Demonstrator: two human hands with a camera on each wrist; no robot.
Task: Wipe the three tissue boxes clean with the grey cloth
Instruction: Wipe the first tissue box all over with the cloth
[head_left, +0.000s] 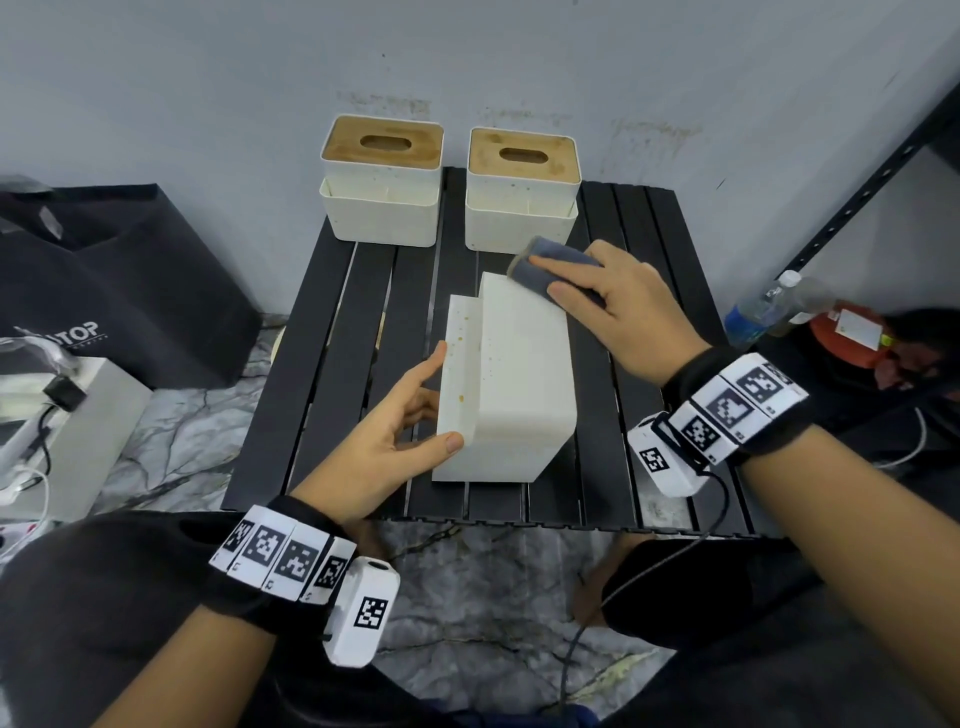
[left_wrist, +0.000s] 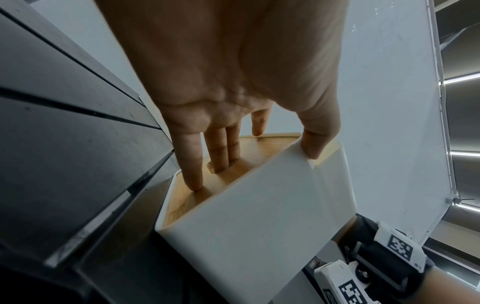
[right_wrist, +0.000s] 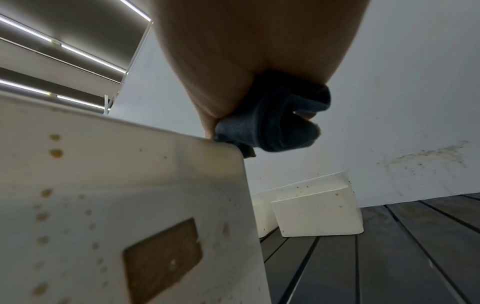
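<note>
Nearest to me, on the black slatted table (head_left: 613, 467), my left hand (head_left: 384, 441) steadied the tissue box (head_left: 511, 384) that lay tipped on its side. My thumb hooked over its near upper edge, and the left wrist view showed my fingers (left_wrist: 193, 164) lying straight against its wooden lid (left_wrist: 197, 185), two of them dipped into the slot. It was a bracing hold, fingers mostly extended, rather than a closed fist.

Just past that, my right hand (head_left: 618, 306) pressed the grey cloth (head_left: 550, 265) onto the far upper corner of the same box. My fingers lay fairly flat over the top of the folded cloth, while the right wrist view showed it bunched and pinched under my palm, touching the box's edge.

As for progress, I judged the job barely started. Brown spots dotted the upturned face and the stepped side of this box, so its wiping was not finished.

Farther back, against the wall, the left rear box (head_left: 382, 179) and the right rear box (head_left: 522, 189) stood upright side by side, well apart from the cloth. Both carried speckles on their white sides, and the right one's wooden lid looked blotchy. By my reckoning, all three boxes needed wiping, and the two at the back appeared untouched.
</note>
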